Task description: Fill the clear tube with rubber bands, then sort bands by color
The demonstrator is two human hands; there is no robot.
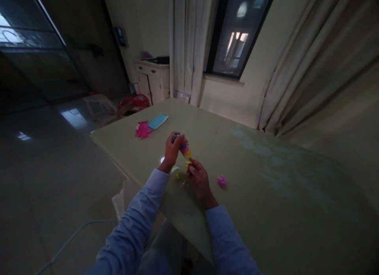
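While the left hand [171,150] clasps a multicoloured object [184,147] — the right [199,177] pinches yellow material [188,163].

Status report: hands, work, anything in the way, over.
Left hand gripping multicoloured object. Right hand pinching yellow piece. Pink lump lies apart, not between hands.

Sheen and cloth

Smooth, softly glossy across the table [251,176]. Matt, uneven on the coloured bundle [184,147]. Ruffled, paper or cloth, on the pink flower [143,130] near the left corner. Thin, matt on the mask [158,121] by the far-left edge. Creased cloth on the sleeves [137,211], folded cloth in the curtains [189,42].
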